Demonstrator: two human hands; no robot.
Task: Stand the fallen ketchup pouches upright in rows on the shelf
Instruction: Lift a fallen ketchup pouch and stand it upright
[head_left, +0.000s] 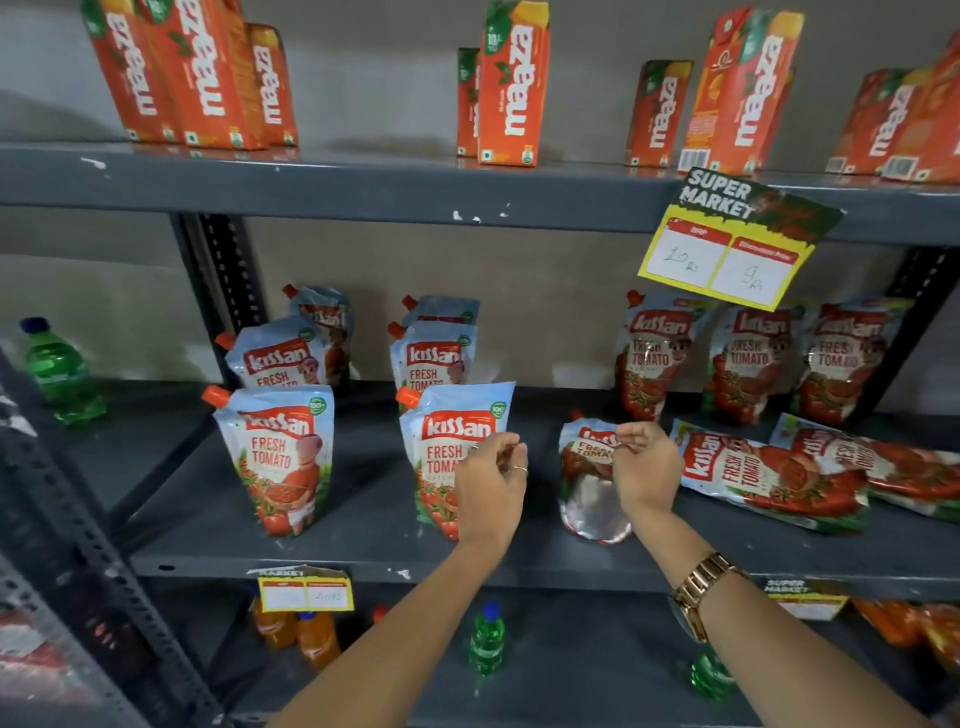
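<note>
Ketchup rows partly rebuilt, with fallen pouches left on the right.

A pale-blue and red plastic ketchup pouch (589, 478) tilts mid-shelf, its top pinched by the right hand (647, 467); the left hand (491, 483) hangs loosely curled, holding nothing. Two rows (275, 457) stand upright; two flat pouches (769, 480) remain on the grey metal shelf (363, 535).

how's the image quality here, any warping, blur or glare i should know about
Head view: wide-angle warping bows the grey metal shelf edge and tilts the orange juice cartons outward; the left hand and right hand are slightly motion-soft; soft glare sits on the silvery base of the leaning ketchup pouch; the corners, like the green plastic bottle, look smeared.
</note>
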